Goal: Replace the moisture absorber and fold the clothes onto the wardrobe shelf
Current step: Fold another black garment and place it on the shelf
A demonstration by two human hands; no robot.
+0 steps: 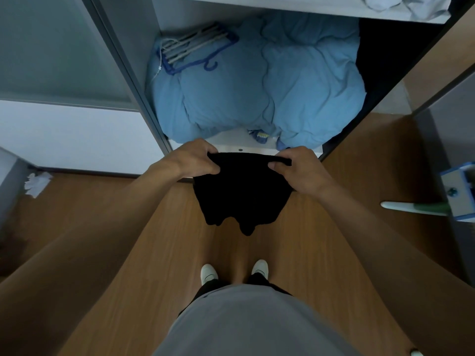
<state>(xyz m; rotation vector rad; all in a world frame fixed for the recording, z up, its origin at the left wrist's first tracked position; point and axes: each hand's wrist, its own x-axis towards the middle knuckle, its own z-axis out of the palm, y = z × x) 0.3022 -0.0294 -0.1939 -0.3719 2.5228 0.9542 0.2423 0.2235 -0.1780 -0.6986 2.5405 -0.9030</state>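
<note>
A black garment (241, 196) hangs in the air in front of the open wardrobe, above the wooden floor. My left hand (192, 160) grips its top edge at the left corner. At the right corner, my right hand (300, 170) grips the same edge, thumb on the near side. The cloth droops between and below both hands in loose folds. A white shelf (295, 7) crosses the wardrobe at the top of the view, with pale folded cloth (411, 6) on it. No moisture absorber can be made out.
A bulky light-blue duvet (270, 86) fills the wardrobe bottom, with a blue hanger bundle (195, 47) on it. A sliding door (64, 60) stands at the left. Crumpled white paper (37, 183) lies on the floor at left. A blue-and-white object (460, 194) juts in at right.
</note>
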